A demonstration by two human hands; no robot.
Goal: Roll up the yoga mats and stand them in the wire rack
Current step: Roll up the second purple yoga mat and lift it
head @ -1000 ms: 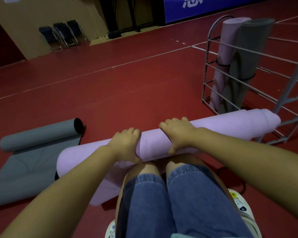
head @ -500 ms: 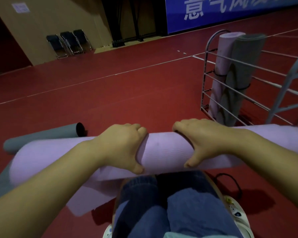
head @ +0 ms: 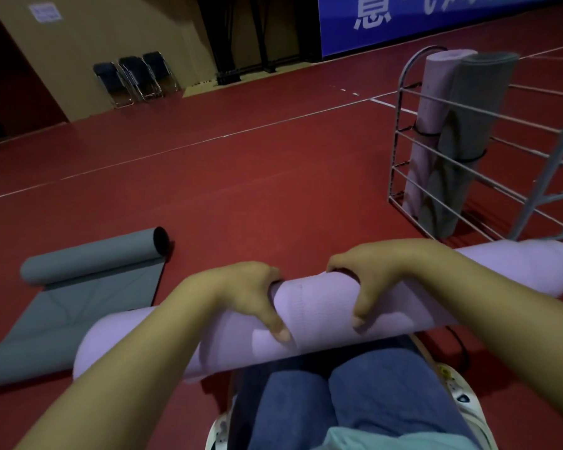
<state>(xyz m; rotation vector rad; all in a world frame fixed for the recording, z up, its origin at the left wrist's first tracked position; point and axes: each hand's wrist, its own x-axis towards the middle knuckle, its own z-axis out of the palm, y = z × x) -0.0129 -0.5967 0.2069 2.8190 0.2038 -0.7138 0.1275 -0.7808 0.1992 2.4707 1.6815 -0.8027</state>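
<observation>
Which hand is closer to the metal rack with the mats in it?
The right hand. It grips the purple mat on the side toward the rack; the left hand grips the mat farther from it.

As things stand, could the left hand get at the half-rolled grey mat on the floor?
Probably yes, but not right away. The left hand grips the purple mat, as does the right hand, so it must let go first. The grey mat lies on the left, with bare red floor between.

Both hands (head: 306,290) around lilac mat (head: 316,313)
</observation>
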